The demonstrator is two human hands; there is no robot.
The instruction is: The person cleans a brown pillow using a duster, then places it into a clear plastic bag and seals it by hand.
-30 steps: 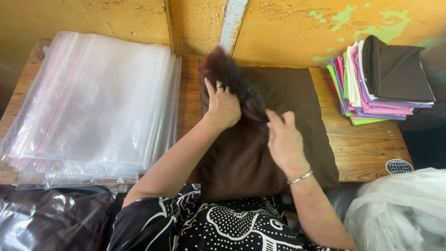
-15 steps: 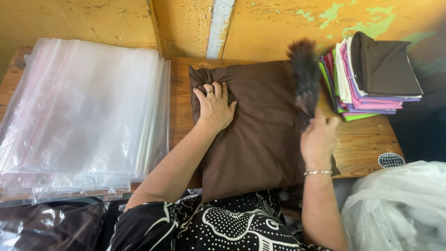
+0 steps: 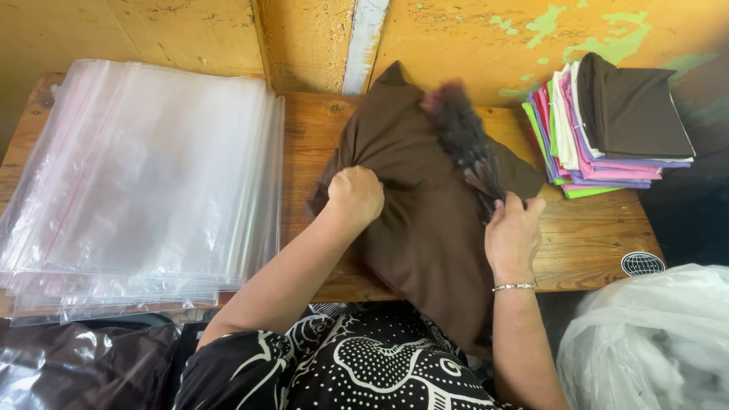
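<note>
Left hand (image 3: 355,194): your grip is clenched, bunching the left edge of the brown cloth (image 3: 414,220). Right hand (image 3: 512,234): your grip is grasping a dark, motion-blurred brush (image 3: 463,144) laid over the cloth.
Cloth: lies mid-counter (image 3: 585,243), lower end hanging toward your lap.
Step, as judged: brushing the cloth clean.
Next move calls for keeping the fabric taut.
Flanking: clear plastic bags (image 3: 144,182) to the left, folded cloth stack (image 3: 607,129) to the right.

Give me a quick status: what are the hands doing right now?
Left hand fisted on brown fabric. Right hand gripping blurred dark duster over it. Clear bag stack left, folded cloth pile right, neither obstructing.
</note>
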